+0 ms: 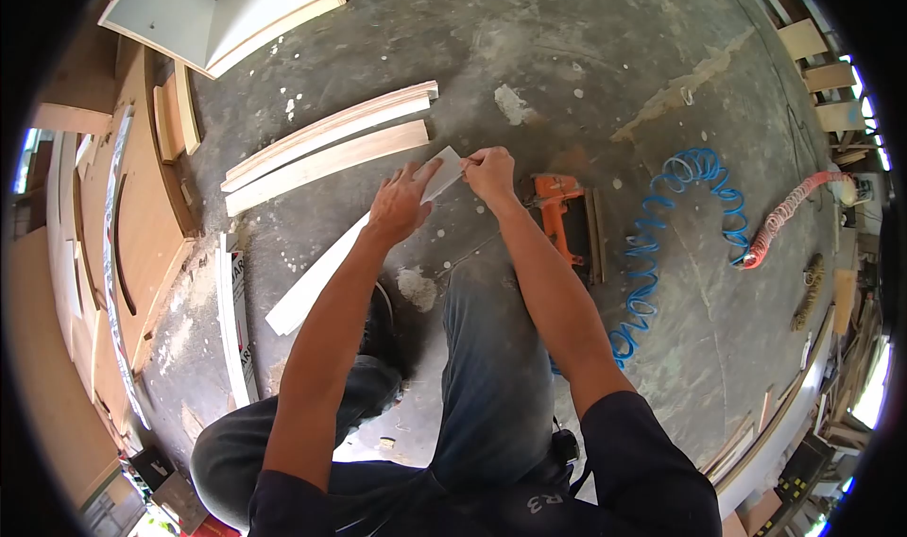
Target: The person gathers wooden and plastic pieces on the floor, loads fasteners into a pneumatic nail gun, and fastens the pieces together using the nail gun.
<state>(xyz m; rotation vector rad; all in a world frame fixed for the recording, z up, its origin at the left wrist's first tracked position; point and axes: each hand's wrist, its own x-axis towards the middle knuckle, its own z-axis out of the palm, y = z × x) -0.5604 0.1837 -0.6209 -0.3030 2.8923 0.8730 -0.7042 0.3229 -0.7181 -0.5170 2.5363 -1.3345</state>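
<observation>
Paint-spotted concrete floor (586,84) is spread beneath the work, and on or just over it — which cannot be told — a long white strip (321,277) is held slantwise before the knees. Over the strip near its far end the left hand (401,202) is laid, fingers loosely spread; at the end itself a tight pinch is made by the right hand (490,173), though whether a film or the strip's own corner is gripped cannot be made out. Steadiness would probably be best gained by the left palm being pressed flat close behind the pinch; any pull should be made low and slowly, as so slender a piece could be bent. Beyond, two curved wooden pieces (331,164) are laid side by side; rightward, the orange air tool (556,225) should be cleared by the forearm — likewise the blue coiled hose (694,164).
</observation>
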